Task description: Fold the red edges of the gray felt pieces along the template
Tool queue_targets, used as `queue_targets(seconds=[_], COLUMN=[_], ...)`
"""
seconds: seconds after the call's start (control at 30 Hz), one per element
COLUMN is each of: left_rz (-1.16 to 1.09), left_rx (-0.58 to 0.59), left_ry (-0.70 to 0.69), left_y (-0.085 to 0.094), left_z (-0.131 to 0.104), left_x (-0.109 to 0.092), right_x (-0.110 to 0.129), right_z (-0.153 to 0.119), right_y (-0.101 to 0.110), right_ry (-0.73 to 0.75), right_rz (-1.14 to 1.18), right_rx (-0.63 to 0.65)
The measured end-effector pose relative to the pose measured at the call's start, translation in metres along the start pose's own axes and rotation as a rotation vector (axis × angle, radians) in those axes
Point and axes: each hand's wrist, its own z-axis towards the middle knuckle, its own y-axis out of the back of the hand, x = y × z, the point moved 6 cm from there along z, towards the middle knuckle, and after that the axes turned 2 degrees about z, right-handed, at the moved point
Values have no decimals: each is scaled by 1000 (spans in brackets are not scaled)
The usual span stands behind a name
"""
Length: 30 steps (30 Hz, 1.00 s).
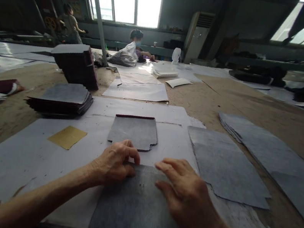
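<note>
The grip of the left hand point(116, 162) is narrow, thumb and curled fingers at the far left corner of the grey sheet point(143, 210); whether they pinch its edge cannot be told. The grip of the right hand point(183, 187) is wider, thumb apart from the slightly blurred fingers, over the sheet's far right part; its palm hides what lies beneath, so contact is unclear. The grey sheet lies at the near side of the table point(213, 95), its near end cut off by the frame. Just beyond the grey sheet is a notched piece point(134, 130) with a dark far edge, partly covered by the left hand. Left of the grey sheet lies a yellow square point(67, 137); farther beyond sits a person point(136, 41), partly hidden behind a plastic bag point(125, 55).
</note>
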Motion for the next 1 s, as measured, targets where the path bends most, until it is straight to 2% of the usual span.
queue_targets(seconds=[0.1, 0.2, 0.3, 0.47, 0.7, 0.9, 1.0], left_rz=[-31, -35, 27, 127, 188, 188, 246], left_rx=[1, -16, -41, -132, -74, -218, -228], left_ry=[-30, -120, -232, -338, -522, -726, -801], left_y=[-2, -2, 0, 6, -17, -19, -21], left_z=[-2, -4, -5, -4, 1, -6, -11], left_x=[1, 0, -1, -8, -29, -32, -31], right_x=[-23, -29, -27, -25, -25, -19, -14], right_z=[7, 8, 6, 3, -1, -7, -11], right_y=[4, -1, -2, 1, 2, 4, 3], right_ry=[-19, 11, 54, 102, 143, 229, 280], right_rz=[-116, -137, -147, -138, -123, -186, -248], right_rx=[108, 155, 136, 87, 49, 13, 15])
